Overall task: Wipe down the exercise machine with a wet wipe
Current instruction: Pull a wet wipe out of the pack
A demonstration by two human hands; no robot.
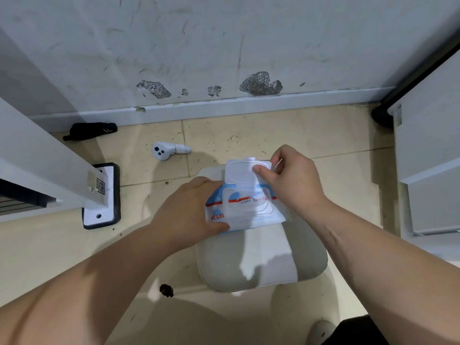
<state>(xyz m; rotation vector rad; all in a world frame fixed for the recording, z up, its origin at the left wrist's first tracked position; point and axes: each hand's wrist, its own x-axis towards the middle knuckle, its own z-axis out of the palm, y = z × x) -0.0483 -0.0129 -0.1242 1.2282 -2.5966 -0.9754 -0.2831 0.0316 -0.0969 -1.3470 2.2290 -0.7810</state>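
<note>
A white and blue wet wipe pack (245, 212) sits on the far end of a pale grey padded seat (261, 265) of the exercise machine. My left hand (189, 210) grips the pack's left side, thumb along its near edge. My right hand (291, 178) pinches the pack's white plastic lid (242, 171), which stands flipped up on the far side. The opening under the lid shows a clear seal; no wipe sticks out.
A white machine frame post (49, 170) on a black-edged foot plate (102, 195) stands at the left. A white handle-like part (166, 150) and a black object (89, 130) lie on the tiled floor near the wall. White panels (430, 158) close the right side.
</note>
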